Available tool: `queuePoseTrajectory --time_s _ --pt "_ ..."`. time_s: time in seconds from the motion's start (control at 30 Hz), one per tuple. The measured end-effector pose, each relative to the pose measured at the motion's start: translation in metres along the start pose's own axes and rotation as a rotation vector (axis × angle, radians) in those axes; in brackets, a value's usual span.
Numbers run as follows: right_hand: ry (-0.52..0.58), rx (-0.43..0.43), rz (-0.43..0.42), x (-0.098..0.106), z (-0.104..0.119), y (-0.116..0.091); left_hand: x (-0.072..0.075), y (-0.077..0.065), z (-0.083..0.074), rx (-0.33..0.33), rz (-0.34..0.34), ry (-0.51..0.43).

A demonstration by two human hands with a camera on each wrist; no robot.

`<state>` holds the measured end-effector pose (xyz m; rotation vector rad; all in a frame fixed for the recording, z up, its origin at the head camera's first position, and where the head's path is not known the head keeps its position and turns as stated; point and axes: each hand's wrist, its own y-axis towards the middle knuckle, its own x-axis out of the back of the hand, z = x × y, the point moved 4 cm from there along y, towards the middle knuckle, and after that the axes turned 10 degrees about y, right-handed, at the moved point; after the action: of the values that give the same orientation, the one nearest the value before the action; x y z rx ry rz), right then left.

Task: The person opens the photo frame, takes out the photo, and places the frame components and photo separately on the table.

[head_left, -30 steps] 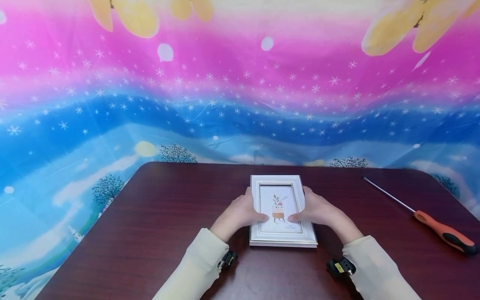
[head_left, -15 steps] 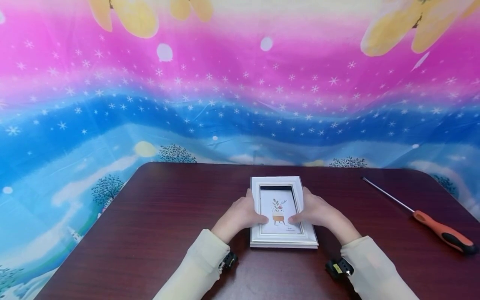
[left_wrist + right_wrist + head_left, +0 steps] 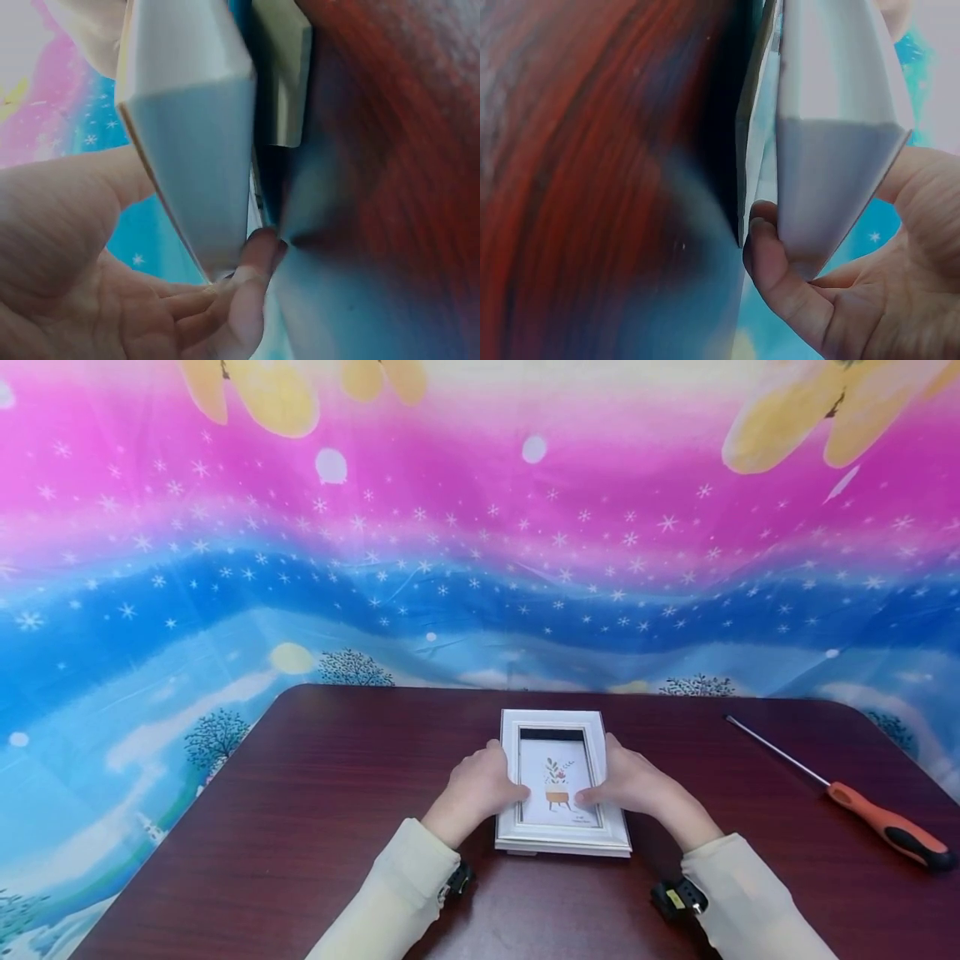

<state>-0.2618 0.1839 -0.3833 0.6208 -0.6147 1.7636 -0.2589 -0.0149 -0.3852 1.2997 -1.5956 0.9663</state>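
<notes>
A white picture frame (image 3: 562, 837) is held face up over the table between both hands, at the centre of the head view. Inside its window a print of a potted plant (image 3: 557, 768) sits low, with a dark band along the top. My left hand (image 3: 480, 789) grips the left side, thumb on the front and fingers curled underneath. My right hand (image 3: 637, 783) holds the right side the same way. Under the frame a thin back panel (image 3: 748, 150) stands apart from it in the right wrist view; a greyish flap (image 3: 292, 82) projects behind it in the left wrist view.
A screwdriver (image 3: 885, 822) with an orange and black handle lies on the right of the dark red-brown table (image 3: 337, 793). A colourful printed cloth (image 3: 480, 543) hangs behind the table.
The print has slipped lower in the frame's window, baring a dark band at the top. The frame has shifted slightly left, and a small piece now shows under its near edge.
</notes>
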Motion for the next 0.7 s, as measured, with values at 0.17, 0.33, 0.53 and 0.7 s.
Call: queuePoseTrajectory --time_s 0.17,0.33,0.53,0.7 --pt "-0.009 -0.025 -0.012 -0.002 0.005 -0.001 0.008 -0.002 -0.001 -0.012 -0.115 0.064" --pt "0.022 -0.008 -0.048 -0.007 0.012 -0.003 0.016 -0.002 0.003 -0.031 -0.201 0.078" --pt "0.089 0.038 -0.082 -0.012 0.019 -0.004 0.024 -0.001 0.01 -0.015 -0.244 0.072" --pt "0.048 0.009 -0.071 -0.011 0.023 -0.006 0.026 0.0 0.015 -0.026 -0.25 0.063"
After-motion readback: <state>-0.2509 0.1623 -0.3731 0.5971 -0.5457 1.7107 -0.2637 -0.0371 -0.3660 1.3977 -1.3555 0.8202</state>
